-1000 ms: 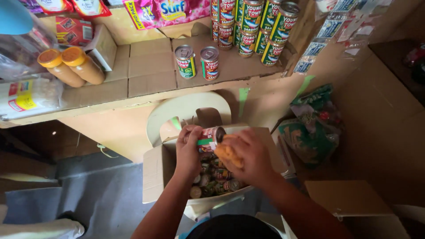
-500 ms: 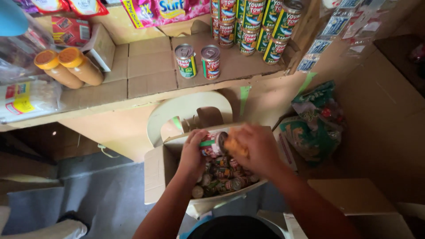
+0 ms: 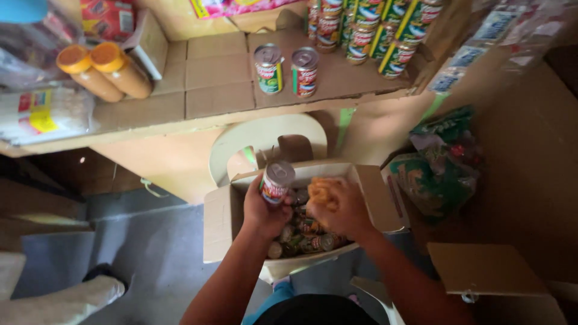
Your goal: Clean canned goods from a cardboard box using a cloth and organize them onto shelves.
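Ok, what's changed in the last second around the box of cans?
The left hand has lifted one can up out of the cardboard box; half a second ago both hands were down among the cans. The right hand stays low in the box with an orange cloth. Unchanged: the two cans on the shelf, the stacked cans, and the orange-lidded jars.
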